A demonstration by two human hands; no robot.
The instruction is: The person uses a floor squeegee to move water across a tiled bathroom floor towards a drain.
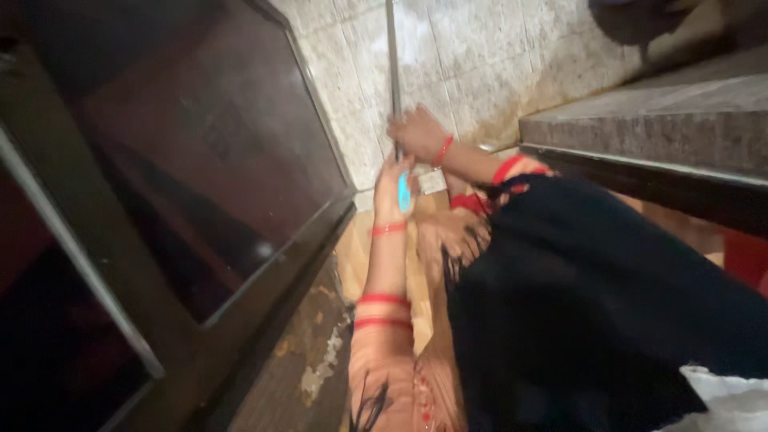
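— Two hands are up on one thin metal pole (394,72). The right hand (418,133) is wrapped tight around it, high up by the wall. The left hand (394,186) is just under it, holding the light blue handle (404,192) at the pole's low end.

— What could go wrong?

— I think the long pole could tip and bump the dark glass door (200,160) beside it, because the space is tight. A loose dark cloth (592,304) could also catch on it.

— What is the room like?

— It has a pale tiled wall (480,56), a grey stone desk (664,120) on the right, and a stained floor (320,360).
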